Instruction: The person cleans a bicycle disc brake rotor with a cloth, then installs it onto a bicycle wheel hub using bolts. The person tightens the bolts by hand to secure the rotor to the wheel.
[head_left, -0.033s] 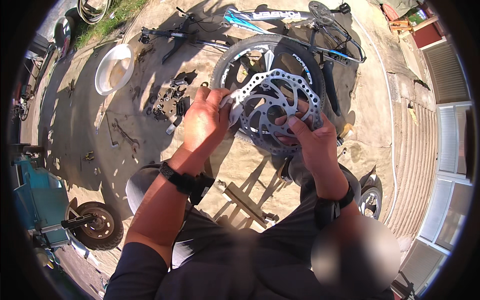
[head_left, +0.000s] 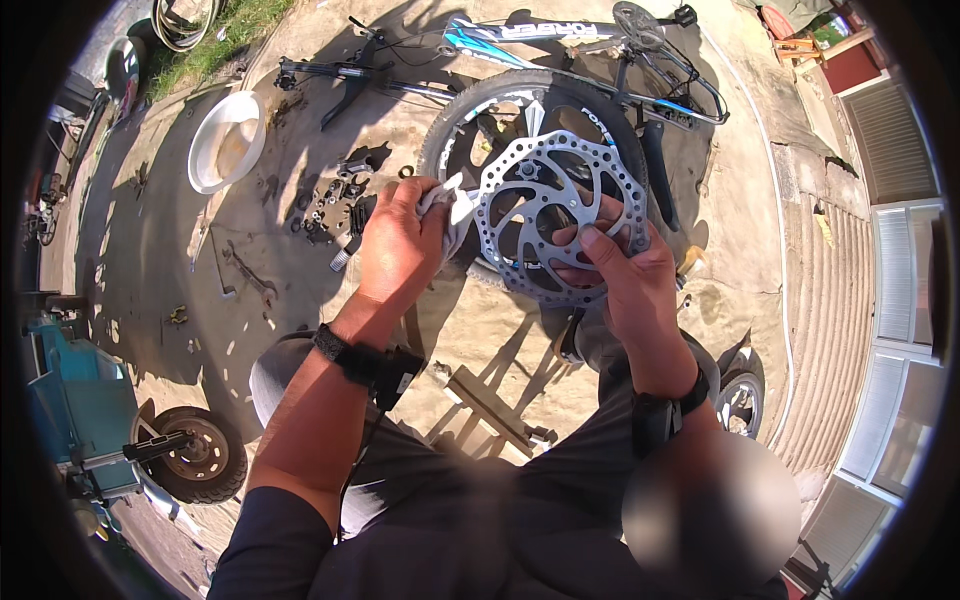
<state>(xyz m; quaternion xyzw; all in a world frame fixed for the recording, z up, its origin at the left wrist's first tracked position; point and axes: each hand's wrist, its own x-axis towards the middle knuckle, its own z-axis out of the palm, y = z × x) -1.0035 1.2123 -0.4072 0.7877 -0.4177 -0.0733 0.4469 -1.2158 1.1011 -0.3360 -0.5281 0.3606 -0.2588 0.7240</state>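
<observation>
My left hand (head_left: 400, 240) is closed on a crumpled white cloth (head_left: 450, 210), which touches the left rim of a silver perforated brake rotor (head_left: 556, 208). My right hand (head_left: 630, 275) grips that rotor from the right, thumb on its face and fingers partly showing behind it. Beneath the rotor lies a bicycle wheel (head_left: 445, 125) with a black knobby tyre, partly hidden by it.
A blue-and-white bicycle frame (head_left: 482, 40) and fork (head_left: 350, 70) lie beyond. At left are a white basin (head_left: 205, 150), small metal parts (head_left: 330, 200), wrenches (head_left: 250, 270) and a teal vehicle (head_left: 70, 380). A wooden piece (head_left: 485, 410) lies between my legs.
My left hand and the cloth have shifted slightly left. The rotor has tilted a little, its top edge rising.
</observation>
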